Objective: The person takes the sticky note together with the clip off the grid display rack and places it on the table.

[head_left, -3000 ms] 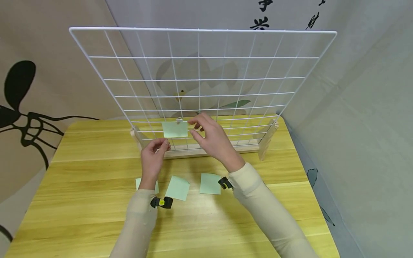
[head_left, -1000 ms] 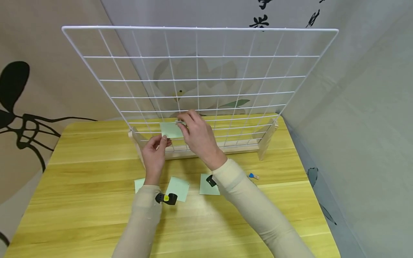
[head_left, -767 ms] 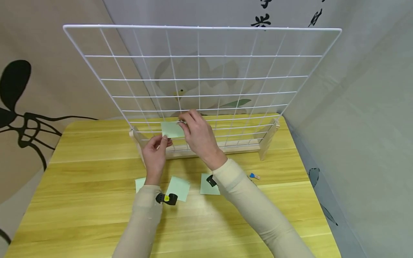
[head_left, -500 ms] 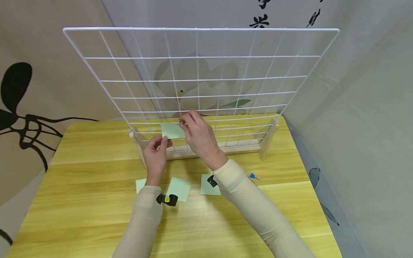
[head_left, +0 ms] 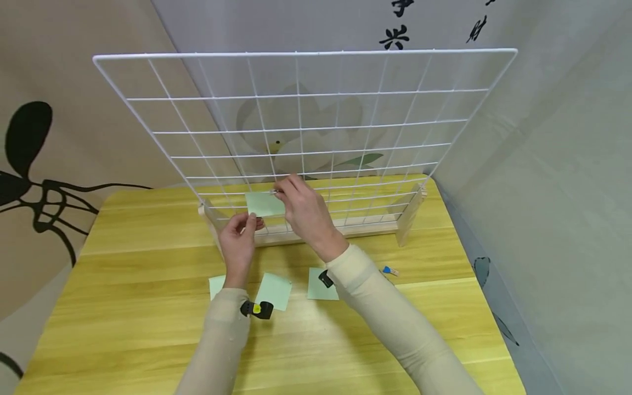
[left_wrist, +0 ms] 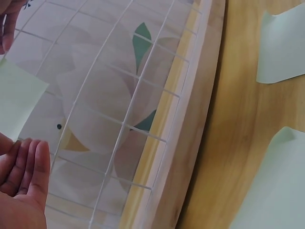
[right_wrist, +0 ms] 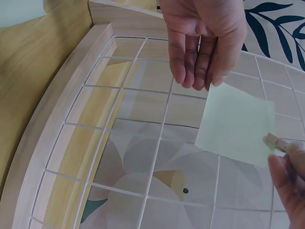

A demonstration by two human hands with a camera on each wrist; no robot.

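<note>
A pale green paper note (head_left: pixel 264 204) lies against the lower left part of the white wire grid (head_left: pixel 299 129). My left hand (head_left: pixel 238 241) pinches the note's lower edge between thumb and fingers, as the left wrist view shows with that hand (left_wrist: pixel 24 183) at the paper's corner. At the note's upper right my right hand (head_left: pixel 310 216) pinches a small wooden clothespin (right_wrist: pixel 277 142), whose tip sits over the note's edge in the right wrist view. Whether the clothespin also grips a wire cannot be told.
Three more green notes lie on the wooden table (head_left: pixel 123 329): one partly behind the left wrist (head_left: pixel 216 285), a middle note (head_left: pixel 274 291) and a right note (head_left: pixel 322 284). A small blue-topped clothespin (head_left: pixel 389 270) lies beside the right sleeve. Wooden feet (head_left: pixel 405 222) carry the grid.
Since three seconds ago my right hand has moved left onto the clothespin, and my left hand has taken the note's lower edge. In the last second the hands have hardly moved.
</note>
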